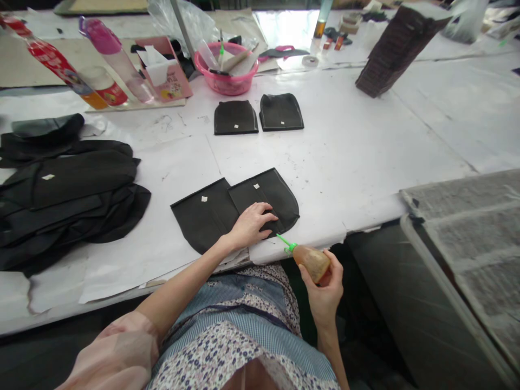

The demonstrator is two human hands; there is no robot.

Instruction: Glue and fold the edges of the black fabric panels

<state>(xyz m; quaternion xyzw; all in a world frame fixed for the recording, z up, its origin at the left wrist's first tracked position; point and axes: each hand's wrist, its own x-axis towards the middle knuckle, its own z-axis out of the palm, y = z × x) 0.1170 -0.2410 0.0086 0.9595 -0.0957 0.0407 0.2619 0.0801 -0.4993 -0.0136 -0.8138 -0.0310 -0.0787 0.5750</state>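
Observation:
Two black fabric pieces with rounded ends and small white tags lie overlapped near the table's front edge: a left piece [199, 216] and, on top of it, a right piece [280, 195]. My left hand [255, 221] rests on the right piece with its fingers spread flat. In my right hand [327, 287] is a squeeze glue bottle [311, 261] with amber contents and a green nozzle. The bottle is tilted, its nozzle tip close to the lower edge of the right piece; whether it touches I cannot tell.
A heap of black fabric pieces [81, 189] lies at the left. Two finished-looking black pieces [235, 117] sit farther back. Behind stand a pink basin [231, 84] with tools, bottles [49, 57], a tissue box [174, 76] and a dark upright stack [398, 51]. A grey padded surface [471, 216] adjoins at right.

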